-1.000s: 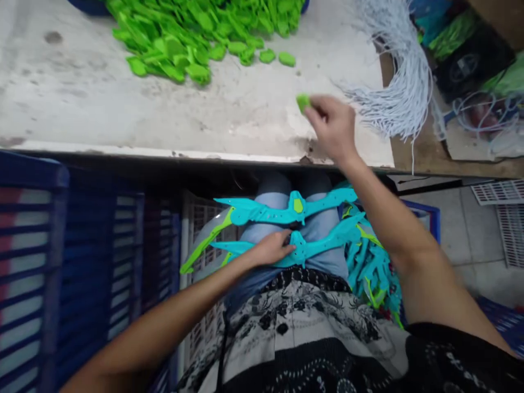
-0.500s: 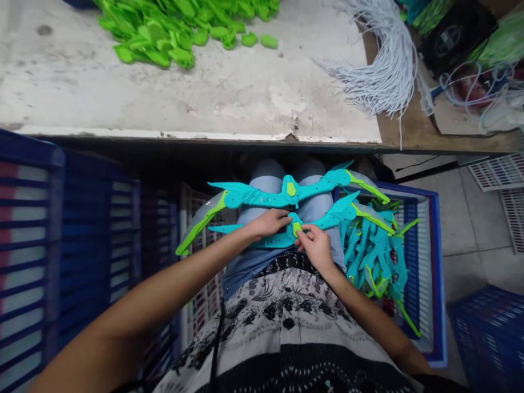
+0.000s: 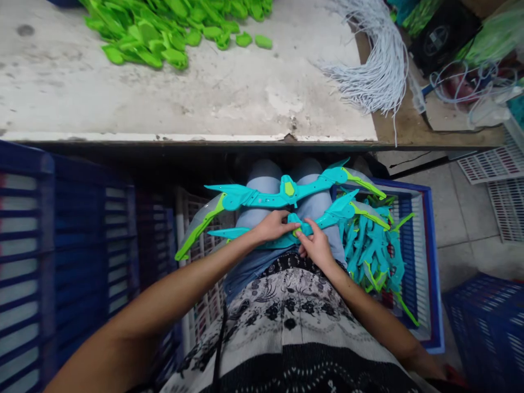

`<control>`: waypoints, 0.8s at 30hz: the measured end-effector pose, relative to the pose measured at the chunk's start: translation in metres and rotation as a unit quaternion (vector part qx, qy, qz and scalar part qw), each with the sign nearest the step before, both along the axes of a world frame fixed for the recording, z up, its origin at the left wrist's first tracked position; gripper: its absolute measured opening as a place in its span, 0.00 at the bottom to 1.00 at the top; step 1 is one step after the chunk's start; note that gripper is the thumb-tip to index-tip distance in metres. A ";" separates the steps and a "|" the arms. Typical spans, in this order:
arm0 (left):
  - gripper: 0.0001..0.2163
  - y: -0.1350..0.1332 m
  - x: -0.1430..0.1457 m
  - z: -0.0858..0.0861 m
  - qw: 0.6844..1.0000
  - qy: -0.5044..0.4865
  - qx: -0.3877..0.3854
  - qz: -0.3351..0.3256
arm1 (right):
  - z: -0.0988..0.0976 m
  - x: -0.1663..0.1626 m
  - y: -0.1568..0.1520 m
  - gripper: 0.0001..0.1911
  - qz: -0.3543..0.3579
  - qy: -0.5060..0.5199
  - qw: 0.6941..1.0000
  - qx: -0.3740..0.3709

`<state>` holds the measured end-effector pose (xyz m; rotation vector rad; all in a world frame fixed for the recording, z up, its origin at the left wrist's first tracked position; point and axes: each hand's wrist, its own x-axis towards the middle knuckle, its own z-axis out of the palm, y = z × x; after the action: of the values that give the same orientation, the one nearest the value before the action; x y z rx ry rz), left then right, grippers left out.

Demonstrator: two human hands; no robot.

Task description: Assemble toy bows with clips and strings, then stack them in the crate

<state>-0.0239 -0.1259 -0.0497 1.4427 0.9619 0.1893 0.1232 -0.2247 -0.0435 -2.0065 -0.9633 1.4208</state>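
Two turquoise toy bows with lime-green and clear limb ends lie across my lap. The nearer toy bow (image 3: 327, 219) is between both hands at its middle. My left hand (image 3: 275, 225) grips it from the left, fingers bent over the centre block, with a fingertip against the small lime-green piece (image 3: 296, 232) there. From the right, my right hand (image 3: 317, 244) pinches the same centre, thumb at the green piece and fingers around the block. Fingers cover much of that piece. Just beyond, the farther toy bow (image 3: 266, 198) rests on my knees, its green centre piece showing.
A white worktable (image 3: 229, 98) runs ahead, bearing a pile of lime-green parts (image 3: 151, 38) and a bundle of white cords (image 3: 385, 71). At right, a blue crate (image 3: 434, 262) holds many turquoise bows (image 3: 368, 245). Blue crates (image 3: 90, 229) stand at left.
My left fingers have moved right onto the green piece, and my right fingers have shifted around the centre block, covering more of it. The view has shifted slightly.
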 end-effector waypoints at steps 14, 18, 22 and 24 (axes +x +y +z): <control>0.17 -0.005 0.002 -0.003 0.988 0.113 0.104 -0.029 | 0.003 0.016 0.019 0.23 0.146 -0.042 0.988 -0.019; 0.23 -0.037 -0.001 0.015 0.949 0.172 0.263 -0.002 | 0.051 0.036 0.074 0.13 0.294 -0.154 0.940 0.080; 0.29 -0.062 -0.002 0.021 0.923 0.219 0.299 -0.100 | 0.099 0.027 0.196 0.15 0.273 -0.349 0.832 0.333; 0.33 -0.062 0.001 0.024 0.914 0.254 0.282 -0.142 | 0.108 0.007 0.269 0.15 0.295 -0.418 0.773 0.375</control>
<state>-0.0232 -0.1882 -0.0256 2.2168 1.1501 -0.1500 0.1306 0.0447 0.0642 -1.6794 -2.2479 0.1035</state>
